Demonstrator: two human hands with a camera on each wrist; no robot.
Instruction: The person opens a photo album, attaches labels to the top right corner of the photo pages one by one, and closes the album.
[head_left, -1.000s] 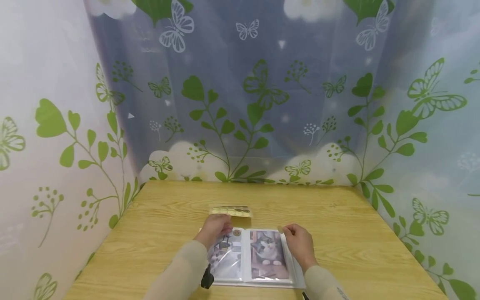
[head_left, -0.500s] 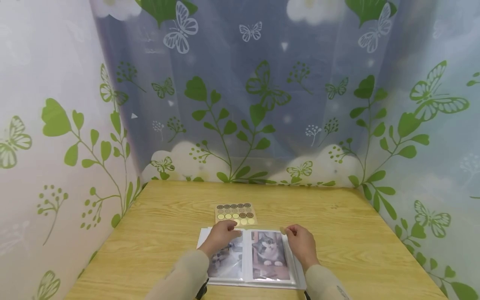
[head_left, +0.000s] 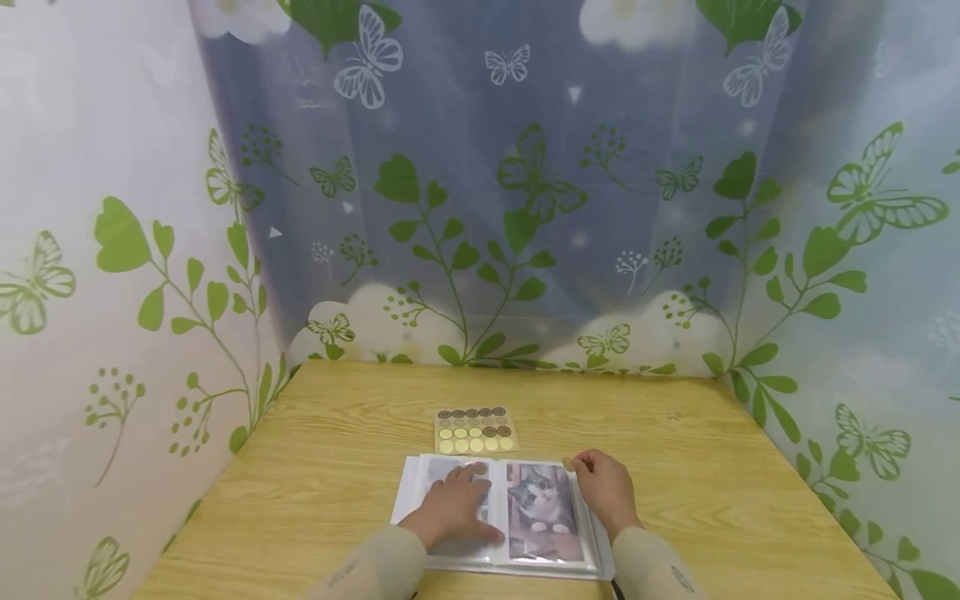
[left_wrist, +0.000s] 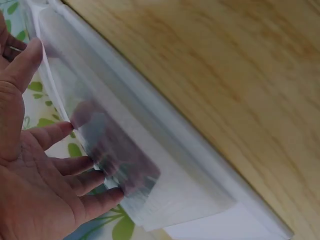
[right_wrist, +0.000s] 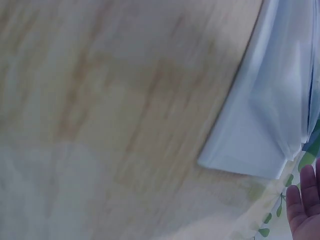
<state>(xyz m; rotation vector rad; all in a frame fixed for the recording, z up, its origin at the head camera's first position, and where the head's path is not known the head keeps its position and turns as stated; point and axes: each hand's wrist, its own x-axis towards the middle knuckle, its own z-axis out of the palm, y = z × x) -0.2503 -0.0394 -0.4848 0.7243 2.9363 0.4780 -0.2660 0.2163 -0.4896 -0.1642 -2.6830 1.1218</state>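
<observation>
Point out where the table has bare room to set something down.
Bare wood lies left and right of the photo album, and behind the sticker sheet up to the curtain. The front middle is crowded: left hand and right hand rest on the album.

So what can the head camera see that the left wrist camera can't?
Only the head view shows the sticker sheet, the cat photo, the right hand at the album's right edge, and the butterfly curtains. Only the left wrist view shows the left palm and fingers close up against the shiny plastic page. Both show the left hand, the album and the wooden table.
</observation>
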